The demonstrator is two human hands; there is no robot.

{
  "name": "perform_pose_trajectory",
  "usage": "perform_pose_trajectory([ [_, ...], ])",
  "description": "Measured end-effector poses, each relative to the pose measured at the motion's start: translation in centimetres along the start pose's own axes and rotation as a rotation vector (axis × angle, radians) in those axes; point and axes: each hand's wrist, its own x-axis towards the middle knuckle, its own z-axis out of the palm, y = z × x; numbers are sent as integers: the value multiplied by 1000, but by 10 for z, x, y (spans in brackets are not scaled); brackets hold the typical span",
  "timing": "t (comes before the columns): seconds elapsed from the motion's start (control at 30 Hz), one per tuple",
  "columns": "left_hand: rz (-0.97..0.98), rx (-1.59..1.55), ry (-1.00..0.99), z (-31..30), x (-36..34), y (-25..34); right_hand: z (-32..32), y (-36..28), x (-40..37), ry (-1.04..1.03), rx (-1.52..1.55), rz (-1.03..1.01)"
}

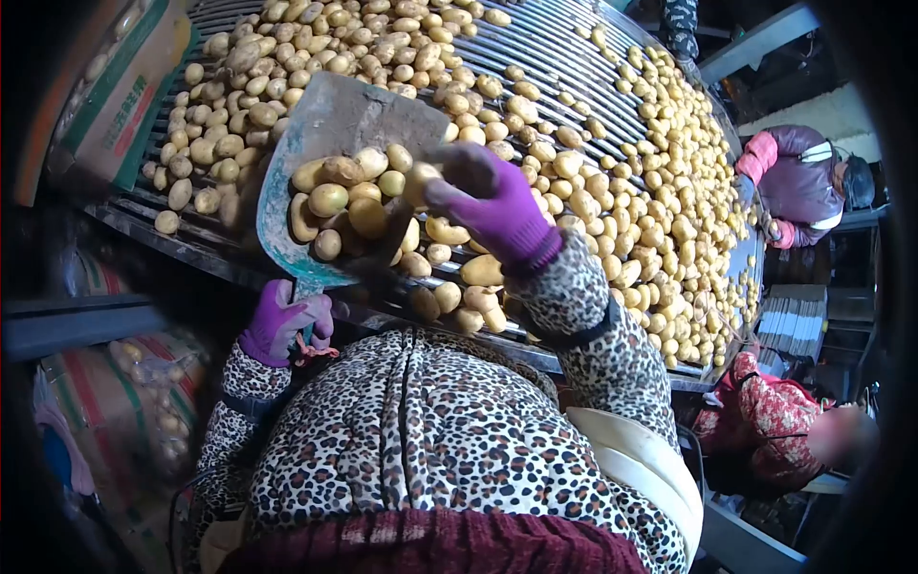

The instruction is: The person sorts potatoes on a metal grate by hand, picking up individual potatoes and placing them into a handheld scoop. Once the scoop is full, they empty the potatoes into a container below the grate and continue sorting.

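Observation:
My left hand [283, 323], in a purple and grey glove, is closed around the short handle of a worn dustpan-like scoop [356, 113]. The scoop lies tilted over the near edge of the slatted sorting table, and several potatoes [367, 218] rest in its pan. At the scoop's right side, my gloved right hand [497, 206] pinches a potato [419, 184] between thumb and fingers. Loose potatoes [481, 270] lie on the slats just below that hand.
Many potatoes [669, 220] cover the slatted metal table [545, 53]. A printed carton [120, 100] stands at the upper left, and bagged potatoes [158, 402] are at the lower left. Two people, one in a purple jacket [798, 177] and one in red [779, 421], are on the right.

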Motion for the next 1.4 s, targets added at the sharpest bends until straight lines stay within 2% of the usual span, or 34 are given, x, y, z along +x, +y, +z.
perform_pose_trajectory([
  [0.1,-43,22,30,12,1,12,-1,-7,13,14,-126,-212],
  [0.13,-65,19,57,15,1,14,-17,-10,11,94,-293,-309],
  [0.17,-6,17,49,12,4,7,-36,-20,-1,160,-234,-183],
  [0.27,14,-25,59,12,7,9,-92,-13,-44,372,-273,-248],
  [0.3,-37,-11,108,14,6,14,-105,-6,-64,436,-413,-200],
  [0.43,2,56,83,3,10,7,-130,58,-152,529,-537,6],
  [0.47,30,59,75,-2,11,3,-124,63,-166,539,-728,18],
  [0.53,21,28,134,2,9,5,-110,63,-181,454,-1108,-13],
  [0.6,-2,39,162,6,7,7,-102,71,-185,410,-1200,-149],
  [0.73,2,21,212,14,7,10,-73,61,-155,129,-1409,-254],
  [0.87,18,37,157,5,9,9,-54,72,-113,-61,-1670,-342],
  [0.9,22,43,142,2,9,8,-52,67,-105,-101,-1647,-328],
  [1.0,22,41,196,6,7,8,-56,57,-88,-243,-1665,-32],
  [1.03,29,31,209,6,8,8,-61,65,-86,-197,-1689,-133],
  [1.13,49,28,188,3,7,6,-74,76,-85,-60,-1457,-160],
  [1.17,55,33,172,2,7,5,-81,80,-87,49,-1245,-269],
  [1.27,48,55,170,-1,8,5,-85,73,-94,300,-190,223],
  [1.4,34,69,172,6,7,10,-96,44,-108,423,108,367],
])
